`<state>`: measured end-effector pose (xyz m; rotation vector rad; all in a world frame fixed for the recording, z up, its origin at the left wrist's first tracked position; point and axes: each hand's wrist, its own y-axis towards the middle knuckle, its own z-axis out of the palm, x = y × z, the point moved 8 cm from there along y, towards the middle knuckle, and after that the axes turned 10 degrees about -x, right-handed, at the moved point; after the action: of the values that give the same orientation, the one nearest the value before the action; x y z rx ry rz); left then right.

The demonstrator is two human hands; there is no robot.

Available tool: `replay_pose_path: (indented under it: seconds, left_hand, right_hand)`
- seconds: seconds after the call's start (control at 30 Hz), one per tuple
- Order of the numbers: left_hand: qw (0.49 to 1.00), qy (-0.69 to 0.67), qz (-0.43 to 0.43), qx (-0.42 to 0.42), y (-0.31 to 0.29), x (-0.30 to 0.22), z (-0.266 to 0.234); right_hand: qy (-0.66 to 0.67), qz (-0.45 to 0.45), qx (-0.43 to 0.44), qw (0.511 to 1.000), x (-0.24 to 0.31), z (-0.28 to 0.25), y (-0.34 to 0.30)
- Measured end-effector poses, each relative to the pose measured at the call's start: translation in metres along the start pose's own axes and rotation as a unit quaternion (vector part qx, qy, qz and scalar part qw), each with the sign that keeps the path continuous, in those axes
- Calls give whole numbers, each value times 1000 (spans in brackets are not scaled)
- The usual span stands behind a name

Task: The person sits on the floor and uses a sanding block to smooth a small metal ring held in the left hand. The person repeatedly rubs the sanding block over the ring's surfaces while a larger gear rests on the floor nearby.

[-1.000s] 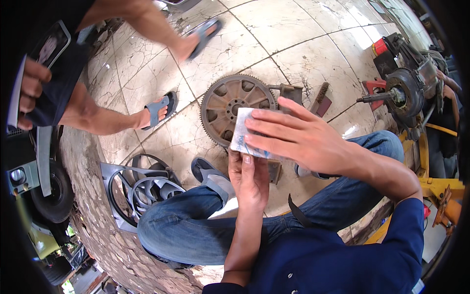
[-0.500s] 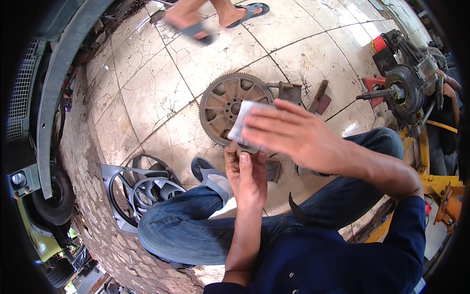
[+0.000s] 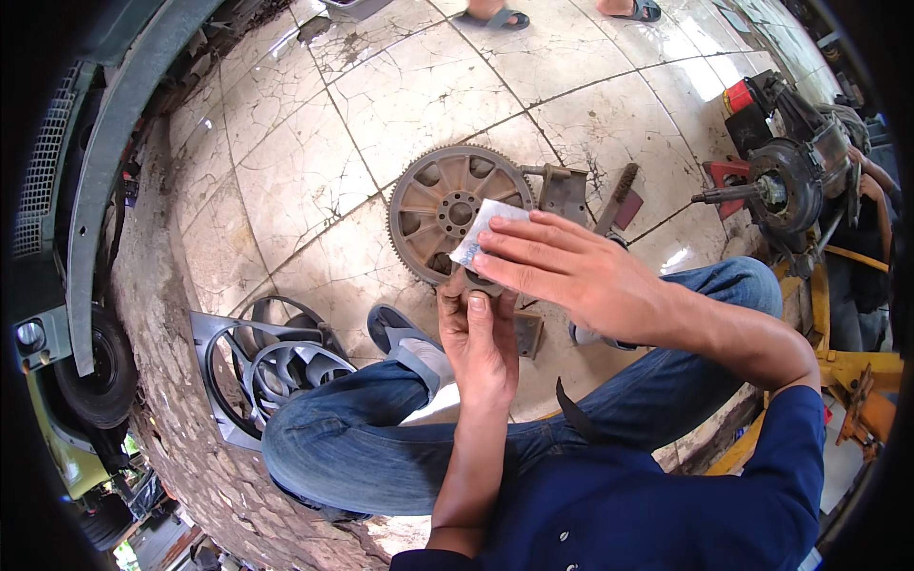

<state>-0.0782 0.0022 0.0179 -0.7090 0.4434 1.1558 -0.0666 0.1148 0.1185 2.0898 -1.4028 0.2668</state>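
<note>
My right hand (image 3: 595,271) lies palm down with its fingers outstretched and presses a piece of sandpaper (image 3: 481,231), white-backed with blue print, onto what the other hand holds. Below it, my left hand (image 3: 478,347) is turned palm up, thumb and fingers closed round a small dark metal part (image 3: 484,284). Most of that part is hidden under the sandpaper and right fingers. Just beyond both hands, a large toothed flywheel (image 3: 419,176) rests flat on the tiled floor.
Right of the flywheel lie a metal bracket (image 3: 564,193), a wire brush (image 3: 621,190) and a dark red piece (image 3: 628,209). A fan shroud (image 3: 224,381) is by my left knee. An axle assembly (image 3: 785,186) stands at right, a yellow frame (image 3: 862,364) nearer. Another person's sandaled feet (image 3: 495,17) are at the far edge.
My right hand, blurred before, has shifted slightly with the sandpaper over the part. The left hand keeps its hold. The other person's feet have moved right and farther off.
</note>
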Motion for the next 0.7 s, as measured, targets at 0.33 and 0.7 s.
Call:
replay_pose_path:
  seconds: [0.33, 0.7]
  left_hand:
    - [999, 3, -42, 2, -2, 5, -4]
    - [998, -36, -46, -28, -2, 4, -1]
  right_hand:
    - [-2, -38, 17, 999, 14, 1, -1]
    - [-10, -35, 29, 999, 6, 5, 0]
